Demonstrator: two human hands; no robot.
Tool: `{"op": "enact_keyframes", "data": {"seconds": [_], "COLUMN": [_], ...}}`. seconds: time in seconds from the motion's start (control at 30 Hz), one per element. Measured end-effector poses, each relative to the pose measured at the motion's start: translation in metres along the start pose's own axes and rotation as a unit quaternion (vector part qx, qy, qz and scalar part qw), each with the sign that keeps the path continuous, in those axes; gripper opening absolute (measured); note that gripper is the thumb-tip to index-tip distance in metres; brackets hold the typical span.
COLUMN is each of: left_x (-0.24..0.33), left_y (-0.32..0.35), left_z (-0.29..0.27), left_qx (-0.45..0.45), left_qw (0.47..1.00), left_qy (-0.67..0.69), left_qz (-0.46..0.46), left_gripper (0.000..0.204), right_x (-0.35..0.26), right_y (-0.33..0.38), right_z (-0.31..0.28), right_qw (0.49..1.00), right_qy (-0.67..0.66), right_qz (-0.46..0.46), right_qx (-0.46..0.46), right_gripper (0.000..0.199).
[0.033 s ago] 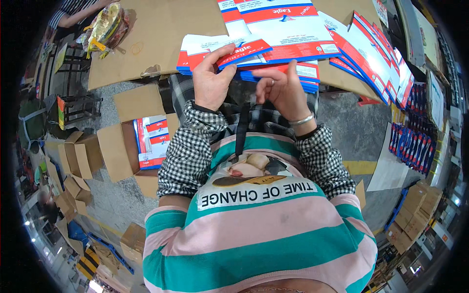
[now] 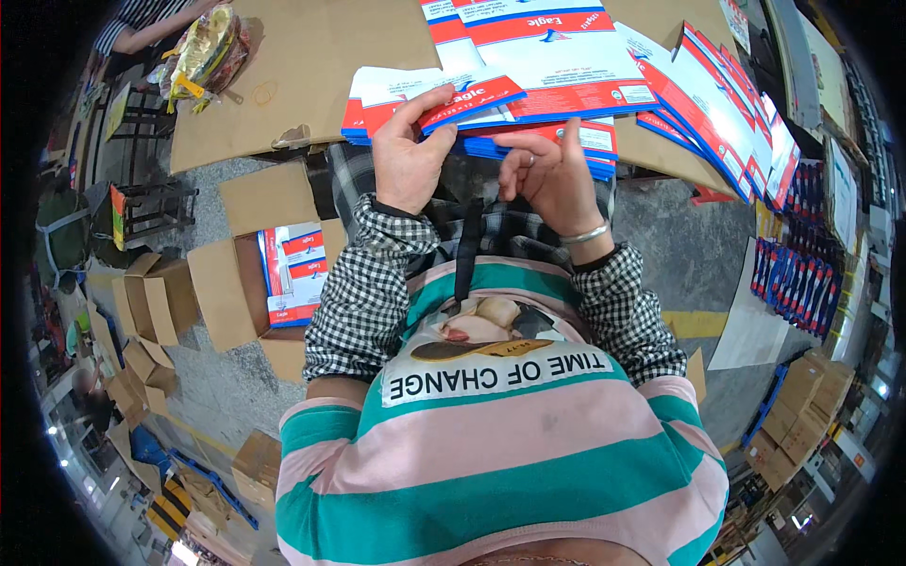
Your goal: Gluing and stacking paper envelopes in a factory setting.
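Between thumb and fingers, my left hand (image 2: 411, 156) grips the near edge of a flat red, white and blue carton (image 2: 477, 106). That carton lies tilted over other flattened cartons at the near edge of the cardboard-covered table. My right hand (image 2: 559, 184), with a ring and a silver bracelet, holds nothing. Its thumb points up, and its fingers are partly bent and apart. Just beyond it lies a stack of flat cartons (image 2: 595, 141). A larger pile of the same cartons (image 2: 557, 57) spreads behind, printed with a blue emblem.
More flat cartons (image 2: 722, 113) fan over the table's right side. A clear plastic bag (image 2: 203, 57) sits at the far left near another person's arm (image 2: 156, 30). On the floor, an open cardboard box (image 2: 226, 292) holds similar cartons. Bundled cartons (image 2: 797, 283) stand at right.
My right hand has shifted very slightly to the right, its fingers a little more curled. The left hand and the carton stay in place.
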State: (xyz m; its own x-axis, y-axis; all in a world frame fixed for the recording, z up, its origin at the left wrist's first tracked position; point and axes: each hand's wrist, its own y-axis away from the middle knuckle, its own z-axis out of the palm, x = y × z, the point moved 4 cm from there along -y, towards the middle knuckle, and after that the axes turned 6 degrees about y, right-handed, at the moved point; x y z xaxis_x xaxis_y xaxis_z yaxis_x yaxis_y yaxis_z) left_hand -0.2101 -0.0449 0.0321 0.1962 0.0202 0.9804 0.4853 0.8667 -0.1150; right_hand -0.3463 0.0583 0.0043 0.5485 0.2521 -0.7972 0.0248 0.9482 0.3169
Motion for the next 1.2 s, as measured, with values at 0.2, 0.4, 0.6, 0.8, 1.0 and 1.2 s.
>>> {"op": "enact_keyframes", "data": {"seconds": [0.2,0.4,0.6,0.8,1.0,1.2], "left_x": [0.002,-0.001,0.006,0.009,0.027,0.017], "left_y": [0.0,-0.002,-0.002,0.001,-0.022,-0.065], "left_z": [0.0,-0.013,-0.025,-0.037,-0.038,-0.034], "left_qx": [0.0,0.035,0.071,0.155,0.029,-0.157], "left_qw": [1.0,0.996,0.987,0.966,0.888,0.789], "left_qy": [-0.013,-0.078,-0.131,-0.201,-0.445,-0.593], "left_qz": [-0.017,0.027,0.066,0.054,0.11,-0.025], "left_gripper": [0.036,0.037,0.035,0.03,0.059,0.106], "right_x": [-0.004,-0.008,-0.025,-0.041,-0.052,-0.075], "right_y": [0.008,0.022,0.049,0.064,0.069,0.027], "right_z": [-0.011,-0.029,-0.073,-0.094,-0.101,-0.06], "right_qw": [0.993,0.987,0.972,0.963,0.96,0.901], "right_qy": [-0.115,-0.148,-0.175,-0.16,-0.072,0.277], "right_qz": [-0.032,-0.062,-0.141,-0.188,-0.197,-0.206], "right_qx": [-0.004,0.014,0.071,0.107,0.184,0.264], "right_gripper": [0.091,0.089,0.084,0.084,0.074,0.054]}}
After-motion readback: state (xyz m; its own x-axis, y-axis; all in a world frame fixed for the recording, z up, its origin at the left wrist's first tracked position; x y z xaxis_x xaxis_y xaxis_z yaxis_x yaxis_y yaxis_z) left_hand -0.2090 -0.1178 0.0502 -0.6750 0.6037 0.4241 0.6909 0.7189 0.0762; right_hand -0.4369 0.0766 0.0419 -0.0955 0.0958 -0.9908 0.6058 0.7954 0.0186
